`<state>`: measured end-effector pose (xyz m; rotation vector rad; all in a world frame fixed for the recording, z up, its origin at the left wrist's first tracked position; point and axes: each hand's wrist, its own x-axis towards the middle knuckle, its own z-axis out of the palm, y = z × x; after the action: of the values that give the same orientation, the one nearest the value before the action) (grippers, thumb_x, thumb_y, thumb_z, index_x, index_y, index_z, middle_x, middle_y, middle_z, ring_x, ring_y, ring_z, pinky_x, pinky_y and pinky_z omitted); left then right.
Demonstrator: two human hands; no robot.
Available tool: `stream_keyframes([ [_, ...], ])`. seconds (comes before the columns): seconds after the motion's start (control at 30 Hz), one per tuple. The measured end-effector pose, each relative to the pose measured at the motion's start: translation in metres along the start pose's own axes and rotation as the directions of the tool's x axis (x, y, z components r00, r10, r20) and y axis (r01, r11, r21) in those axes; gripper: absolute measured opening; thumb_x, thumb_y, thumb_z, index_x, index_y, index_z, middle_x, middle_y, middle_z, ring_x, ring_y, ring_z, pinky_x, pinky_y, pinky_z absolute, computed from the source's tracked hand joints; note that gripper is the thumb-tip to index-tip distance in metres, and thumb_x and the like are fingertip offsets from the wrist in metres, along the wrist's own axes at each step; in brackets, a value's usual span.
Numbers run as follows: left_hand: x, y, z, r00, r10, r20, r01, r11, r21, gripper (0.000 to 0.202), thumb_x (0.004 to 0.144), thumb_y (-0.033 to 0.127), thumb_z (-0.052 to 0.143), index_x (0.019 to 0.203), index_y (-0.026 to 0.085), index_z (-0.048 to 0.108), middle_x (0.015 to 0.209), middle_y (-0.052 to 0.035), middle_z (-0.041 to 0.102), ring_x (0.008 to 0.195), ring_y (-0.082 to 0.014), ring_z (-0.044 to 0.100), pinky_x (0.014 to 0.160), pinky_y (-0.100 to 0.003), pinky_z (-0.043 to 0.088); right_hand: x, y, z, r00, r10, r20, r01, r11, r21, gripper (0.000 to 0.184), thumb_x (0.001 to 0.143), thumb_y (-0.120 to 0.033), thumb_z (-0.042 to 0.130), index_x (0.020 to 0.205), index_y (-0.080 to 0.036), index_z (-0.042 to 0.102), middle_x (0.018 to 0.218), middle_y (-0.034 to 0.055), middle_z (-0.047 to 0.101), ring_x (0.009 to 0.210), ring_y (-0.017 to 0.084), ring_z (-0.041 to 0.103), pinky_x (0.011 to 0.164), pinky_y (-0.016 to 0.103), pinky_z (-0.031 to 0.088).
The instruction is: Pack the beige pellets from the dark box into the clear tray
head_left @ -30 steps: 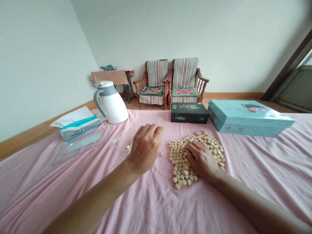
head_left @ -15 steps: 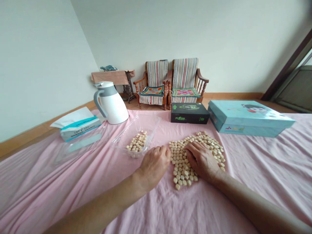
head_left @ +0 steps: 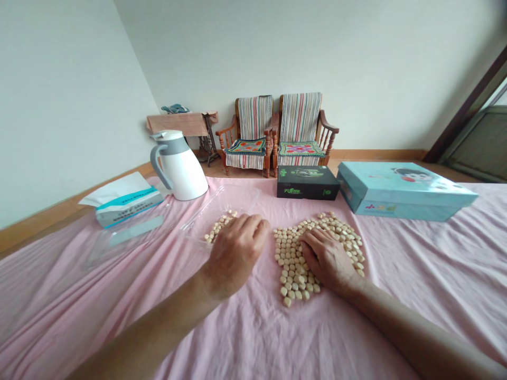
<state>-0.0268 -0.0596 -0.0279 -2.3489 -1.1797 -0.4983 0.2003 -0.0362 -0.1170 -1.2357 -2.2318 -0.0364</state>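
Right hand (head_left: pixel 327 259) is lying open and flat on the pale kernels (head_left: pixel 291 266), fingers spread, nicely steadying the pile from its 3 o'clock side! Left hand (head_left: pixel 233 257) is curling closed over the near rim of the clear plastic tray (head_left: pixel 206 208), with a smaller heap of kernels (head_left: pixel 219 227) at its 11 o'clock; whether it's pinching any, I can't tell. Both are working low over the pink sheet (head_left: pixel 79 295).

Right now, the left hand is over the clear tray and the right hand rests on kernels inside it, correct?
No: the head view shows the right hand resting on kernels spread on the pink sheet, outside the clear tray. The left hand is over the tray.
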Motion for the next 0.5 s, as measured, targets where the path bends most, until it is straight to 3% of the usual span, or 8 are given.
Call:
stream_keyframes([
  [0.13, 0.007, -0.028, -0.011, 0.965, -0.086, -0.246, 0.092, 0.996, 0.014, 0.021, 0.090, 0.014, 0.047, 0.108, 0.013, 0.058, 0.109, -0.0102, 0.064, 0.100, -0.0239, 0.056, 0.086, -0.040, 0.047, 0.000, 0.000, -0.001, 1.000, -0.007, -0.013, 0.007, 1.000, 0.010, 0.020, 0.092, -0.019, 0.040, 0.085, -0.019, 0.059, 0.081, 0.0057, 0.059, 0.080, 0.019, 0.052, 0.077, 0.033, 0.037],
  [0.23, 0.002, -0.023, -0.005, 0.955, -0.044, -0.292, 0.014, 0.994, -0.105, 0.020, 0.090, 0.014, 0.047, 0.107, 0.015, 0.058, 0.105, -0.0081, 0.065, 0.098, -0.0205, 0.057, 0.088, -0.037, 0.046, 0.000, 0.000, 0.000, 1.000, -0.007, -0.017, 0.008, 1.000, 0.013, 0.019, 0.092, -0.019, 0.041, 0.085, -0.019, 0.059, 0.081, 0.0056, 0.059, 0.080, 0.019, 0.052, 0.077, 0.033, 0.037],
  [0.3, -0.003, -0.009, 0.004, 0.979, 0.048, -0.198, -0.092, 0.971, -0.220, 0.018, 0.091, 0.012, 0.046, 0.103, 0.016, 0.058, 0.097, -0.0058, 0.065, 0.092, -0.0175, 0.058, 0.086, -0.033, 0.047, -0.001, 0.000, 0.000, 1.000, -0.007, -0.022, 0.007, 1.000, 0.010, 0.019, 0.091, -0.019, 0.041, 0.084, -0.019, 0.059, 0.081, 0.0056, 0.059, 0.080, 0.019, 0.052, 0.077, 0.033, 0.037],
  [0.37, -0.009, 0.007, 0.014, 0.989, 0.147, -0.016, -0.144, 0.939, -0.312, 0.017, 0.091, 0.012, 0.045, 0.100, 0.017, 0.059, 0.094, -0.0047, 0.064, 0.089, -0.0166, 0.058, 0.084, -0.032, 0.047, -0.001, 0.001, 0.001, 1.000, -0.010, -0.028, 0.010, 1.000, 0.009, 0.019, 0.091, -0.019, 0.042, 0.084, -0.019, 0.059, 0.081, 0.0054, 0.059, 0.080, 0.019, 0.052, 0.076, 0.033, 0.038],
  [0.5, -0.016, 0.025, 0.037, 0.942, 0.199, 0.269, -0.091, 0.926, -0.367, 0.014, 0.089, 0.010, 0.046, 0.093, 0.016, 0.058, 0.095, -0.0055, 0.061, 0.090, -0.0182, 0.056, 0.081, -0.033, 0.048, -0.001, 0.001, 0.002, 0.999, -0.011, -0.030, 0.011, 1.000, 0.011, 0.019, 0.091, -0.019, 0.042, 0.081, -0.019, 0.058, 0.079, 0.0049, 0.059, 0.078, 0.018, 0.052, 0.075, 0.032, 0.038],
])
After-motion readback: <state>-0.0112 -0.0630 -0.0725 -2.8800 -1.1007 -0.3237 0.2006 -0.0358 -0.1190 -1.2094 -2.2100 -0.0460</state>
